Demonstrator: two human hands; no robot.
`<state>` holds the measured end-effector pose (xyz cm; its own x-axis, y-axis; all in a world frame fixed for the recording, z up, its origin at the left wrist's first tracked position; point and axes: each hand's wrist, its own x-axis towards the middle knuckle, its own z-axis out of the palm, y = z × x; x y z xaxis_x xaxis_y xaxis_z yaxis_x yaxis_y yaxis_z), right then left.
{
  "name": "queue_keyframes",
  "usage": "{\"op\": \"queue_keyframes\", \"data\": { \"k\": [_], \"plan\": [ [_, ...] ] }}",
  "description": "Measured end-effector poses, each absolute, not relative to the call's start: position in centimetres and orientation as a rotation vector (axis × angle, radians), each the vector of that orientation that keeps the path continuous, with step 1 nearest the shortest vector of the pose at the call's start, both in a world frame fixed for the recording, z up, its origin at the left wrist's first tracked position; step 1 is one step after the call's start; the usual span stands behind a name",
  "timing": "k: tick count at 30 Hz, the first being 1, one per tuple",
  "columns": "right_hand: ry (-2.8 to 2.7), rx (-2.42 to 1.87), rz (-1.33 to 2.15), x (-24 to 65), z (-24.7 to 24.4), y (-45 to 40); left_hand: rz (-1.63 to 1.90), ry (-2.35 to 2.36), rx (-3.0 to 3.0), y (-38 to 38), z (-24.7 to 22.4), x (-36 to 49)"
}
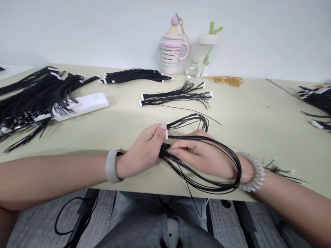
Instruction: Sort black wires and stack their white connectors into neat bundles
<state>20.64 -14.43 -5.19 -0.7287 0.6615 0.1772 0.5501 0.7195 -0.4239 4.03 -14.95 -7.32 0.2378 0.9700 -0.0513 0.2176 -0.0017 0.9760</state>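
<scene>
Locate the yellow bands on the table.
In the head view, the yellow bands lie right of centre, near the table's back edge, beside the clear cup.

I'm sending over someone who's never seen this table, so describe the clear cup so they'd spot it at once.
Look along the far edge of the table, by the white wall. The clear cup stands between the pink-handled striped cup and the yellowish rubber bands. Unlike the striped cup, it is see-through, with green HELLO lettering and a green-topped white lid.

Green "HELLO" label (195, 62) on the clear bottle (199, 53)
</scene>
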Motion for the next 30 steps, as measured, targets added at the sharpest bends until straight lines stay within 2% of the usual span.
{"op": "queue_keyframes", "data": {
  "k": [10, 20, 24, 27, 30],
  "plan": [
    [-2.721, -0.876, 0.204, 20.2, -4.9, -14.8, 0.853, 1.160, 1.549, -14.9, -7.4, 3.9],
    [-2.688, -1.001, 0.241, 20.8, -4.2, -14.5, 0.941, 1.186, 1.638, -14.5, -7.6, 3.9],
    [-2.728, -0.970, 0.128, 22.4, -3.0, -13.7, 0.961, 1.184, 1.632, -14.5, -7.7, 3.8],
    [-2.460, -1.192, 0.106, 24.2, -1.9, -12.6, 0.957, 1.173, 1.588, -14.5, -7.8, 3.8],
    [-1.910, -1.323, 0.126, 26.1, -1.2, -11.0, 0.951, 1.164, 1.559, -14.5, -7.9, 3.8]
  ]
}}
